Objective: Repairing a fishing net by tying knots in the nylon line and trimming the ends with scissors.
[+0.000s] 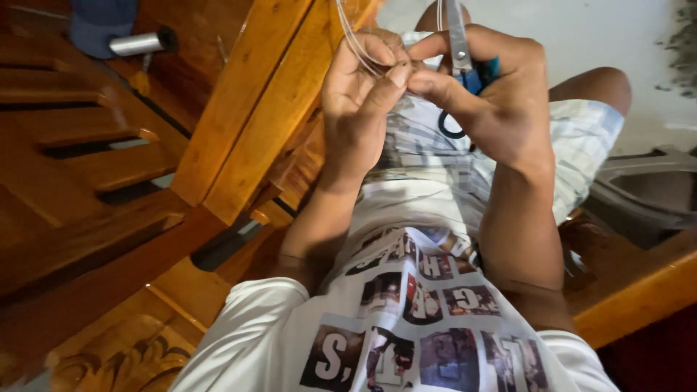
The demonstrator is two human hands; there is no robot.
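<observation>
In the upper middle of the frame, the left hand (359, 94) was curled nearly closed, its thumb and fingertips pinching thin clear wire strands (353, 40) that ran up past the top edge beside the slanted wooden beam (268, 101). The right hand (494, 94), touching it at the fingertips, was closed around blue-handled pliers (465, 58) whose metal shank pointed up out of the frame, and its thumb and forefinger also met at the strands. Both hands hovered above the person's patterned shorts (581, 138), with a metal cylinder (138, 43) lying well apart in the upper left.
</observation>
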